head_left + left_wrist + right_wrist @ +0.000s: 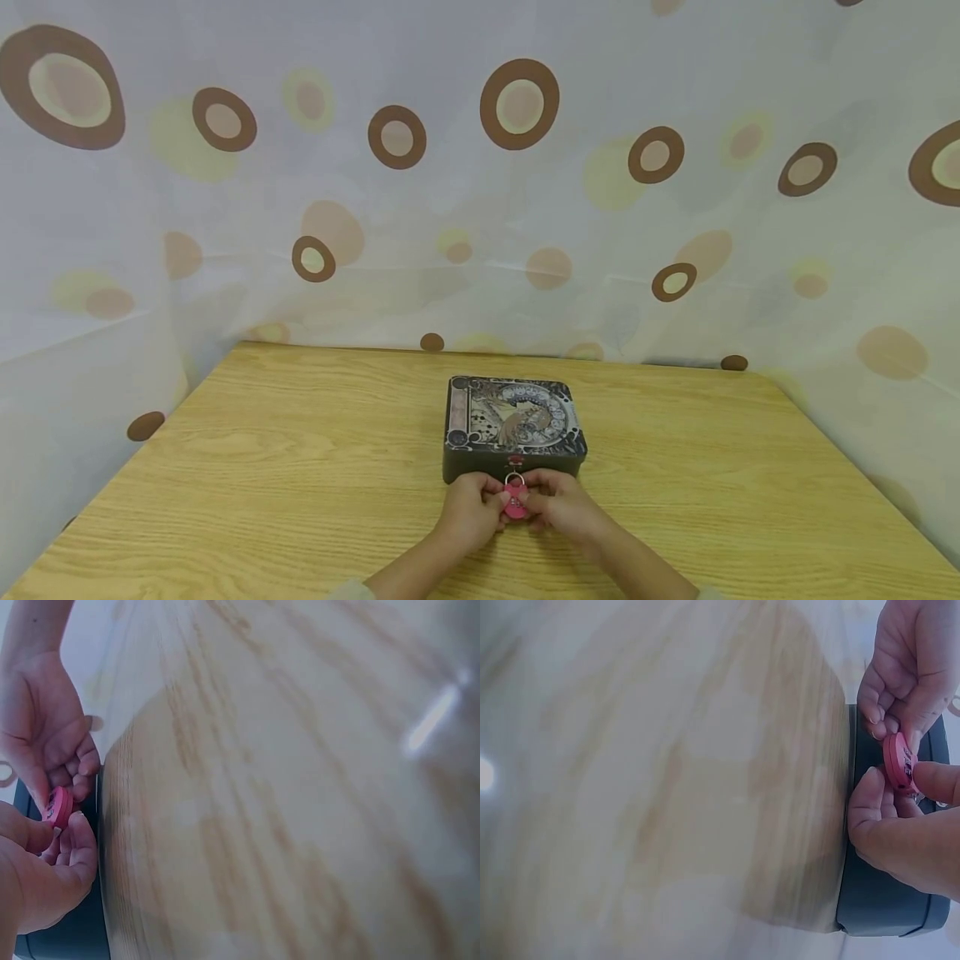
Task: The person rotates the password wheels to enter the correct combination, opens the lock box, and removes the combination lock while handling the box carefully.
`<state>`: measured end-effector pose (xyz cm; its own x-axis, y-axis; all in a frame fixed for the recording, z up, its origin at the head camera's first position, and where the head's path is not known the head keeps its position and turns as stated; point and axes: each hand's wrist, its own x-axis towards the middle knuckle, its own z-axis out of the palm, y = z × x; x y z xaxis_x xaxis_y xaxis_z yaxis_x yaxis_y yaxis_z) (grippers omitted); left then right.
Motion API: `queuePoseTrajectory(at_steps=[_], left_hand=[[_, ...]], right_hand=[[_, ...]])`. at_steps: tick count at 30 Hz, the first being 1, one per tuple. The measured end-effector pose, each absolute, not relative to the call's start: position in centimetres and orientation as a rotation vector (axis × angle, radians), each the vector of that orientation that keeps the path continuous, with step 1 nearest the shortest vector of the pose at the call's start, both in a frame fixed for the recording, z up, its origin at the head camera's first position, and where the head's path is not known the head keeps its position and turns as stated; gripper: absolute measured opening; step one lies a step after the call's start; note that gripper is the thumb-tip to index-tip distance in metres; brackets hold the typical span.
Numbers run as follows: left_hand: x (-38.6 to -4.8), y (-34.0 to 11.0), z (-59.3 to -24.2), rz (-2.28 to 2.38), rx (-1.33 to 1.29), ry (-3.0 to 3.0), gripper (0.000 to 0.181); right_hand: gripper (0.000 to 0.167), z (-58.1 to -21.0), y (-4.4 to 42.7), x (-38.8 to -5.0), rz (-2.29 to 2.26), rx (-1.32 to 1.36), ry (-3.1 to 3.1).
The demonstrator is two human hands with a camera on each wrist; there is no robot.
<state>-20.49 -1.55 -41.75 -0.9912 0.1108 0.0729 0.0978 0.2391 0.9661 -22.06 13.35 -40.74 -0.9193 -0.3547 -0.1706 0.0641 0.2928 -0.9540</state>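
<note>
A pink combination padlock (515, 502) hangs by its metal shackle at the red clasp (515, 460) on the front of a dark tin box (459, 467) with a decorated lid. From the left, my left hand (468, 510) pinches the padlock between thumb and fingers. My right hand (566, 505) grips its other side, the thumb lying over the number dials. Seen from the right wrist, the dials (907, 759) face the thumbs while curled fingers support the back. Whether the shackle is locked I cannot tell.
The box stands on a wooden table (315, 467), near its middle. Behind the table and along both sides hangs a pale curtain (465, 208) patterned with brown and yellow circles.
</note>
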Motion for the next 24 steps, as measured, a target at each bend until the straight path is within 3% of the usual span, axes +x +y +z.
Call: queuePoseTrajectory(at_steps=[24], left_hand=[[-20.44,-1.62,-41.72,1.889,0.269,2.521,0.008]], right_hand=[[0.028,-40.82,12.53,-22.0,-1.611,-0.274,2.322]])
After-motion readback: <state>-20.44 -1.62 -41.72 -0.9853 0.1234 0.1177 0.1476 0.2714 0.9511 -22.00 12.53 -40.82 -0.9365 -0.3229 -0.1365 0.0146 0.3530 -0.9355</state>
